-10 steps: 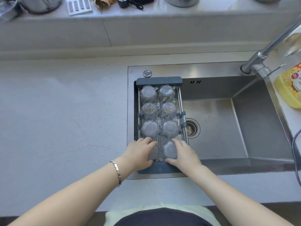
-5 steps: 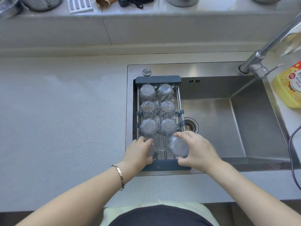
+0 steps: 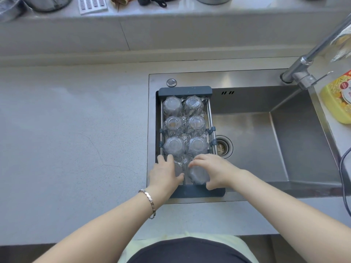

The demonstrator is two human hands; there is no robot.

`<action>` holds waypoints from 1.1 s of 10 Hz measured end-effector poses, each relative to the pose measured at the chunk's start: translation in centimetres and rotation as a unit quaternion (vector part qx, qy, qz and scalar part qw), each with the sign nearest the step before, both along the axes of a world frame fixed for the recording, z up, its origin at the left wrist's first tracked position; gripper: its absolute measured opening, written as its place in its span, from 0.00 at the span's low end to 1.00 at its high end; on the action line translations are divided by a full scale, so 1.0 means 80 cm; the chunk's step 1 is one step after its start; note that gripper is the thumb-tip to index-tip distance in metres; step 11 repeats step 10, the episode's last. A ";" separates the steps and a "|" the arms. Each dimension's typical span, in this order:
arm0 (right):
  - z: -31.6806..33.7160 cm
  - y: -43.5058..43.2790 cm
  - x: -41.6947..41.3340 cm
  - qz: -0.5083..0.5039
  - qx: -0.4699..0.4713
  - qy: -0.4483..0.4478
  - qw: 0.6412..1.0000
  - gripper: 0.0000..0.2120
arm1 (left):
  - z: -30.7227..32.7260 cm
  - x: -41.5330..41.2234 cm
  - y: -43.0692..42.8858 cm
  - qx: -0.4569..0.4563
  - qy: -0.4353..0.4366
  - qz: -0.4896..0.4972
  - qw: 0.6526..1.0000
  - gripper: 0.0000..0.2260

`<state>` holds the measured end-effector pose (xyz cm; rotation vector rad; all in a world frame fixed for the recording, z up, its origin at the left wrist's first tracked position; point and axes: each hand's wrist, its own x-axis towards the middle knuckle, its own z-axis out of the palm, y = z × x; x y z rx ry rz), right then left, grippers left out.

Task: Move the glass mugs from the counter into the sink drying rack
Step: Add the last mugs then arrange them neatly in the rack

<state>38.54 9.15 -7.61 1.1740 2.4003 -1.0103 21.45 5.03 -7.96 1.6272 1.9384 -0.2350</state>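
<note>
A dark grey drying rack [image 3: 185, 91] spans the left end of the steel sink [image 3: 275, 149]. Several clear glass mugs stand upside down in it in two columns, such as one at the far left [image 3: 171, 108] and one in the third row [image 3: 197, 146]. In the nearest row my left hand [image 3: 164, 174] grips a mug [image 3: 178, 168] that it mostly hides. My right hand [image 3: 214, 170] holds another upturned mug [image 3: 197, 175] beside it, over the rack's near end.
A grey counter [image 3: 76, 139] stretches to the left of the sink. The drain [image 3: 223, 147] lies just right of the rack. A chrome faucet [image 3: 307, 61] and a yellow bottle [image 3: 338, 99] stand at the right. A shelf behind holds assorted items [image 3: 93, 4].
My right hand, which had shifted right with its mug half a second ago, has brought it back left against the other mug in the nearest row. My left hand stays on its mug.
</note>
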 end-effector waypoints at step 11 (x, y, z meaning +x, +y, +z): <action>0.018 0.002 -0.004 -0.233 -0.096 -0.082 0.964 0.27 | 0.028 -0.023 0.025 0.003 0.089 -0.182 0.979 0.21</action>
